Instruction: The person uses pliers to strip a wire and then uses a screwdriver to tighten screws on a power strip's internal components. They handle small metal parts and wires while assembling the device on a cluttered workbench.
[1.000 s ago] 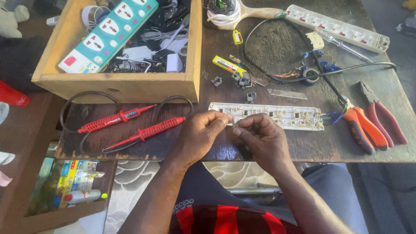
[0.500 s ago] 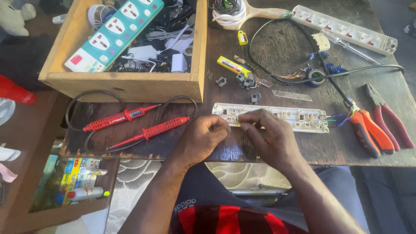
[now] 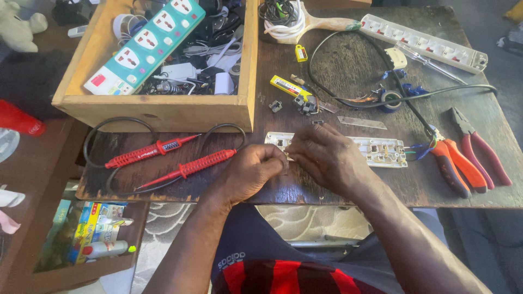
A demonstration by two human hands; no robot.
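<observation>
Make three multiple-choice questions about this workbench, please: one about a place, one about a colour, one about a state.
1. Where do the pliers lie?
A. in the wooden box
B. right of the opened power strip
C. on the floor

2. What colour are the two test probes?
A. red
B. blue
C. yellow

3. How is the power strip under the hands?
A. closed
B. opened, insides showing
C. wrapped

Answers: 1 B, they rest at the table's right edge; 2 A, both handles are red; 3 B, left hand and right hand work on its bare contacts.

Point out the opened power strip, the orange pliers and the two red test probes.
opened power strip [image 3: 381, 151]: head view, bare right half.
orange pliers [image 3: 455, 166]: head view, handles.
red test probes [image 3: 204, 162]: head view, lower probe's ribbed handle.
</observation>
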